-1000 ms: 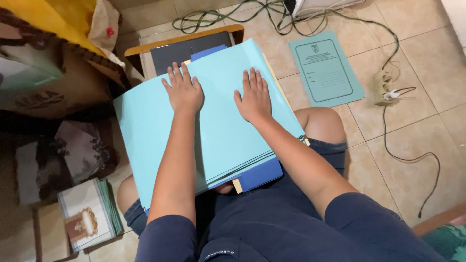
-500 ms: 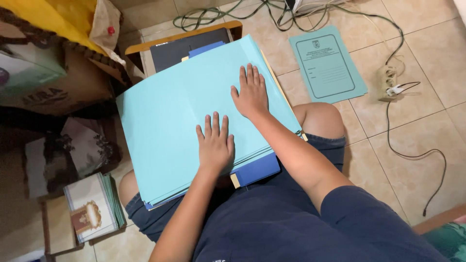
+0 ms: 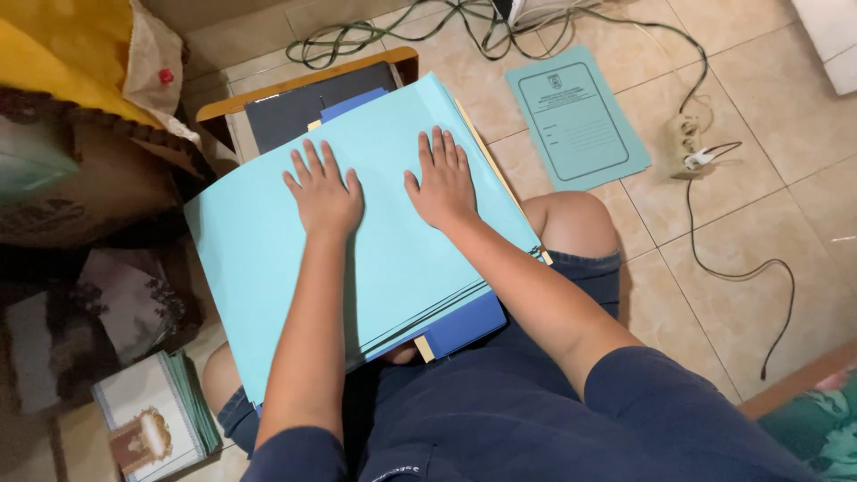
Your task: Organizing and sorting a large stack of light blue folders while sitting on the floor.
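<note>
- Stack of light blue sheets (image 3: 241, 250): lying across the seated person's lap, tilted, over a darker blue folder (image 3: 464, 323) whose corner is showing at the stack's near edge; a tan sheet edge is peeking out beside that corner.
- Left hand (image 3: 326, 195): resting palm-down, fingers spread flat, on the upper middle of the top sheet, gripping nothing.
- Right hand (image 3: 442, 183): lying flat just beside the left, fingers extended toward the stack's far edge, holding nothing.
- Wooden-rimmed tray (image 3: 308, 82): sitting beyond the stack's far edge, holding a dark flat item; contents otherwise hidden.
- Teal printed folder (image 3: 576, 116): lying alone on the tiled floor (image 3: 768, 196), near a power strip (image 3: 686, 143) with trailing cables.
- Pile of booklets (image 3: 156, 424): standing on the floor by the left knee.
</note>
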